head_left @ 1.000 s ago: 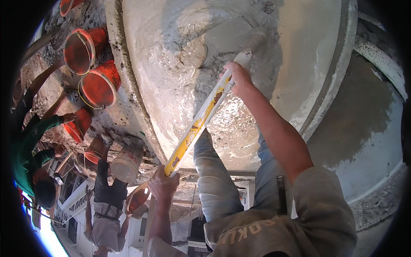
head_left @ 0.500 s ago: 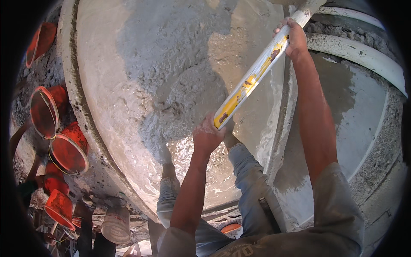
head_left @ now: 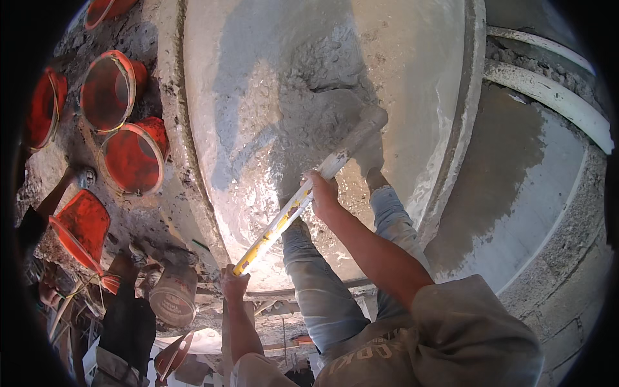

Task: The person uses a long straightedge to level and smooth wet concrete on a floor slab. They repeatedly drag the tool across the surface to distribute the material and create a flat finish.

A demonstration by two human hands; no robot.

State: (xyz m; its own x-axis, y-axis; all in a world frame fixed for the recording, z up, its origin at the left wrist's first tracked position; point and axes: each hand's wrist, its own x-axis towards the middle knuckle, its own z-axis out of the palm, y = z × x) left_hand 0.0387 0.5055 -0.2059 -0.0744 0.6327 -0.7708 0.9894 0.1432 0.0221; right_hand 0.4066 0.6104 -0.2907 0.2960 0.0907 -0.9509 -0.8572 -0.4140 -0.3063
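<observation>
A white pole [head_left: 277,227] with worn yellow paint runs slantwise across my legs. Its lower left end is in my left hand [head_left: 233,284], fingers closed round it. Farther up the shaft, my right hand [head_left: 322,195] is wrapped about it. Grey mix coats the far end, which lies low at the wet concrete [head_left: 322,119]; whether a blade or other head is under the surface I cannot tell. Both my legs stand in this concrete, feet hidden in it, inside a basin with a raised rim [head_left: 184,138].
Left of the rim are several orange buckets [head_left: 132,161], a whitish bucket [head_left: 173,297] and other people's arms and legs [head_left: 132,322]. White curved pipes [head_left: 548,90] lie at the upper right. A second walled section [head_left: 516,213], partly wet, borders the right.
Both hands have come down and left with the pole. Its grey-coated far end now shows nearer to my legs. My view has shifted left, and one person by the buckets has moved.
</observation>
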